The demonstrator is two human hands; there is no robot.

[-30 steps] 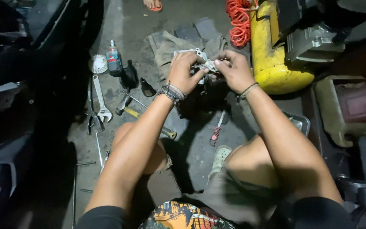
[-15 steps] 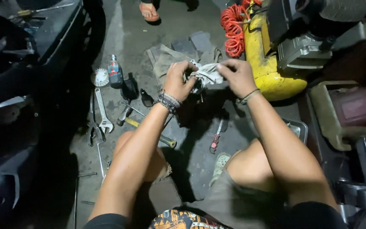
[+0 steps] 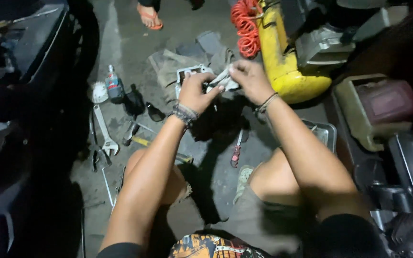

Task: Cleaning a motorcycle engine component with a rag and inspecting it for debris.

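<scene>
Metal part: small pale casting, held above the floor over a spread cloth.
Left hand: grip closed around the casting.
Right hand: grip pinching a white rag against it.
Advice: brace firmly, wipe with short strokes.

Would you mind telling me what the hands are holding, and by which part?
Both hands, left hand and right hand, pinch a crumpled white cloth by its ends.
</scene>
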